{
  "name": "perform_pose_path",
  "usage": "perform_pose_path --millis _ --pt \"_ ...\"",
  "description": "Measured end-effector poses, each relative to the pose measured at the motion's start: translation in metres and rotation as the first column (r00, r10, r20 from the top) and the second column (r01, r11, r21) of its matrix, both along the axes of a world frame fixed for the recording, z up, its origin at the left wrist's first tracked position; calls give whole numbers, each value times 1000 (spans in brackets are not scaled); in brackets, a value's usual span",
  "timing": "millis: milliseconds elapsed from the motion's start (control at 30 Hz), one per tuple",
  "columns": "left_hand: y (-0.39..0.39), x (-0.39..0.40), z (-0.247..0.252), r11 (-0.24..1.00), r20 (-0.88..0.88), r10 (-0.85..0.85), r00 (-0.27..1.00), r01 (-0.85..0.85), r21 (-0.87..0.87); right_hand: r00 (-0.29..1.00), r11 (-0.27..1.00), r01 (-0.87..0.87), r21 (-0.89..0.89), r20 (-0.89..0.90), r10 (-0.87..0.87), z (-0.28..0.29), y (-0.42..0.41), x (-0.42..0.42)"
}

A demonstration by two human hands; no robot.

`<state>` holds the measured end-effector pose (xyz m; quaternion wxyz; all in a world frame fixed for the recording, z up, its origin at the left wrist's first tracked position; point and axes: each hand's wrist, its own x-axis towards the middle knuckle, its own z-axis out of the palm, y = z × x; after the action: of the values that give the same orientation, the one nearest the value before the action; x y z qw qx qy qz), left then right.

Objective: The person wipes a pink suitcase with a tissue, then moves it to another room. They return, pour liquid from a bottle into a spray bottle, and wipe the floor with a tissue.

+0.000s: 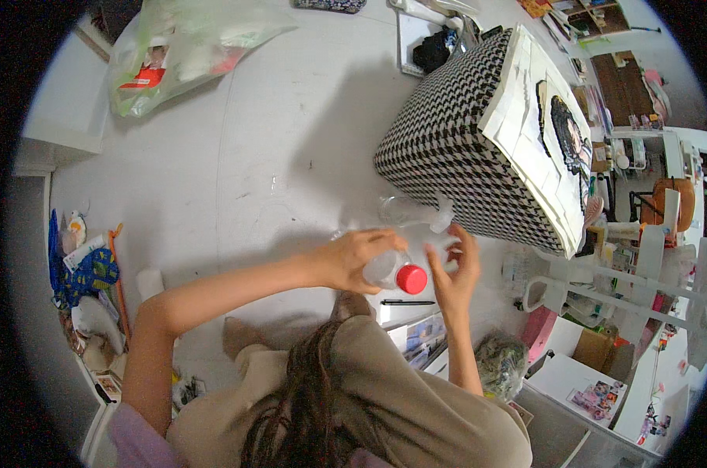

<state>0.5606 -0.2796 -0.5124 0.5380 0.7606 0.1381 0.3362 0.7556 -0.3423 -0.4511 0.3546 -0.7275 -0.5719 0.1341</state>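
My left hand [356,257] is closed around a clear plastic bottle [379,268], its red screw cap [412,279] pointing to the lower right. My right hand [460,269] is just to the right of the cap, apart from it, with thumb and fingers spread and no object in its grasp. Beyond both hands, another clear plastic item [415,212], which looks like a bottle, lies on the pale floor [260,169] against the foot of a houndstooth-covered box. Below the cap lies a black pen [407,302].
The houndstooth box [447,111] carries a stack of papers [523,105] with a drawn figure. A translucent green plastic bag [195,52] sits at the upper left. Near my right forearm are a picture-covered sheet or booklet [423,339] and a plastic-wrapped bundle [501,362]. Shelving [610,286] stands at right.
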Motion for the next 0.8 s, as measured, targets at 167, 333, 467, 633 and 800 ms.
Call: perform_pose_path --millis 167,333,467,633,800 --pt "-12 19 -20 998 15 -43 999 42 54 975 987 -160 -34 -162 153 -47 29 9" --pt "0 3 -5 997 43 -34 998 37 -74 940 947 -320 7 -127 318 -46 45 8" --pt "27 -33 6 941 -41 313 949 -304 152 864 862 -496 104 -43 502 11 75 -18" --pt "62 -46 52 842 -100 540 836 -537 49 725 768 -615 178 -255 640 65 127 -76" --pt "52 -84 54 502 -107 864 492 -855 130 722 734 -639 231 -149 676 81 163 -148"
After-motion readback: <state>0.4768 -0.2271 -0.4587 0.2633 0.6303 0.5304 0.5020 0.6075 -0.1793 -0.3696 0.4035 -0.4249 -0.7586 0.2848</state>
